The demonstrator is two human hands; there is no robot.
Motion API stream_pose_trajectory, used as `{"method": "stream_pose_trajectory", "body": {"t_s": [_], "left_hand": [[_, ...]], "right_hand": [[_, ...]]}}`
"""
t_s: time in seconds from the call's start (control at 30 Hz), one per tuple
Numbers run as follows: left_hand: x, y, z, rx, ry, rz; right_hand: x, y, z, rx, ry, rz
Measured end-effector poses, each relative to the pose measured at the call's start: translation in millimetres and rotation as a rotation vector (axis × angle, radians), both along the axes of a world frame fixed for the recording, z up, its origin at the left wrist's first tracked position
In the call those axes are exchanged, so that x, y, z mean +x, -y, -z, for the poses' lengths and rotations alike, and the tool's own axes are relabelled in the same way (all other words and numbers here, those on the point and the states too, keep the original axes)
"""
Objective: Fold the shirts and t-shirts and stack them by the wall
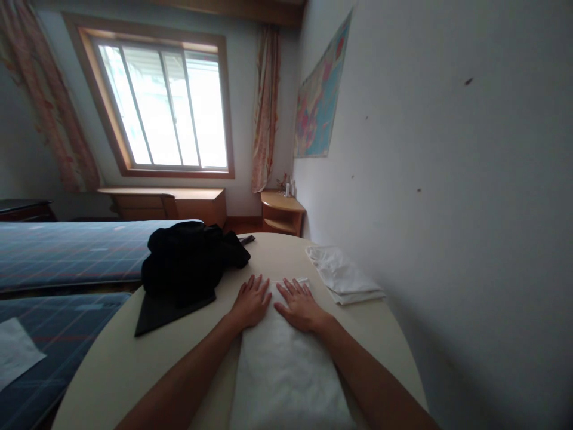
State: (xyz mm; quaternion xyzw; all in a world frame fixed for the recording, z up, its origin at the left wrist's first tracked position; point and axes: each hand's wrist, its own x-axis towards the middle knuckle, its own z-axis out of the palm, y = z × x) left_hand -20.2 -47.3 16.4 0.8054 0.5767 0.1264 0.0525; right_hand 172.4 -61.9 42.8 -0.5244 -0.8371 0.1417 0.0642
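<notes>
A white cloth lies in a long strip on the round cream table, running from the near edge toward the middle. My left hand rests flat at its far left edge, fingers spread and pointing away from me. On the far right part of the cloth lies my right hand, palm down with the fingers apart. Neither hand grips anything. The kind of cloth cannot be made out.
Black fabric is heaped on a dark flat item at the table's left. A folded white cloth lies by the right wall. Plaid mattresses stand left; a corner cabinet is behind.
</notes>
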Motion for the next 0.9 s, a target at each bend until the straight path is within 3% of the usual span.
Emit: {"method": "stream_pose_trajectory", "body": {"t_s": [0.13,0.3,0.47,0.6,0.9], "left_hand": [[-11,0,-2.0,0.035,0.055,-0.014],[-20,7,-14.9,0.098,0.182,0.025],[-36,-1,-23.3,0.011,0.225,-0.081],[-48,-10,-19.8,-0.089,0.249,-0.114],[-53,-23,-3.4,-0.161,0.343,-0.123]], "right_hand": [[10,5,-5.7,0.032,-0.024,-0.004],[28,11,-9.9,0.104,-0.099,-0.084],[54,4,-9.3,0.228,-0.107,0.085],[68,-4,-7.1,0.191,-0.144,0.223],[73,-10,4.7,0.118,-0.287,0.263]]}}
